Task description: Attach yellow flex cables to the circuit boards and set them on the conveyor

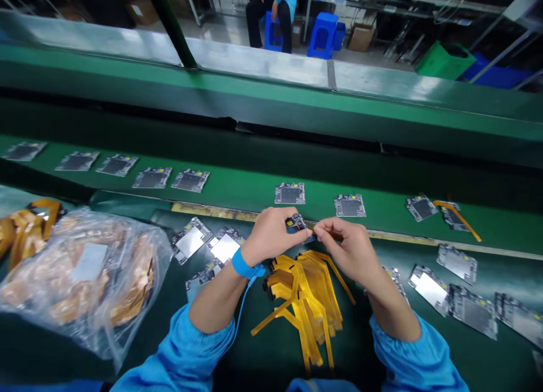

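Meeting above the near bench, both hands hold a small circuit board between them, just short of the green conveyor belt. The left hand comes in from the near left with the wrist bent and the fingers curled, thumb and forefinger pinching the board's left end. A blue wrist strap circles that wrist, and its cord trails back toward the sleeve. The right hand reaches from the near right, knuckles up, its thumb and forefinger pressed together at the board's right edge. Whether they grip the board itself or a strip there cannot be told, since the fingers hide most of it.

Directly under the hands lies a pile of yellow flex strips. Shielded boards lie on the mat to the left, and more boards are scattered to the right. A clear plastic bag of amber parts sits at near left. A row of boards rides the belt beyond. Far off, a person sits on a blue stool.
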`<act>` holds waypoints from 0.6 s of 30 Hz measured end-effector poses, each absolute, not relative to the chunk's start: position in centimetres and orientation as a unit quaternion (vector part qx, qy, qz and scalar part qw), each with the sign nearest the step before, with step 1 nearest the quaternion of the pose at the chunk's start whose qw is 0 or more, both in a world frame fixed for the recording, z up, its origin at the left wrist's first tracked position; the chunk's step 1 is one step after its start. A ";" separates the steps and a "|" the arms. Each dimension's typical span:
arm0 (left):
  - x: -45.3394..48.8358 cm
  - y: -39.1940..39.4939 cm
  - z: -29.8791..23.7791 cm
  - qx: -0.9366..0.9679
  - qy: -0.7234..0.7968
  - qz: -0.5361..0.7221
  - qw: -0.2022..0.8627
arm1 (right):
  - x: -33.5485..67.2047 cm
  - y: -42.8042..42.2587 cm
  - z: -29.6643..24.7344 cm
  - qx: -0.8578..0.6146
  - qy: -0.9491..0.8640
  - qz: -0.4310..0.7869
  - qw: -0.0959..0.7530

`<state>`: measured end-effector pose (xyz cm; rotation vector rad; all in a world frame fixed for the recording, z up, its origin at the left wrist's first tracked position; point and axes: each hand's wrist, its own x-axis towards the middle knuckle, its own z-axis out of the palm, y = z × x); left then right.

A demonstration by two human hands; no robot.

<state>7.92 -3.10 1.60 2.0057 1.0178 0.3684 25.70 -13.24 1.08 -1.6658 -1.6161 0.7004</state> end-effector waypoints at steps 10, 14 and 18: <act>6.8 -0.9 -0.5 0.691 0.447 0.301 0.481 | 29.0 -12.1 0.2 -0.680 -0.628 0.082 0.369; 5.6 1.6 -3.5 0.573 0.555 0.426 0.427 | 32.3 -11.5 -1.0 -0.731 -0.575 0.023 0.367; 5.0 2.6 -4.9 0.636 0.566 0.436 0.290 | 35.3 -11.4 -2.7 -0.787 -0.556 0.020 0.265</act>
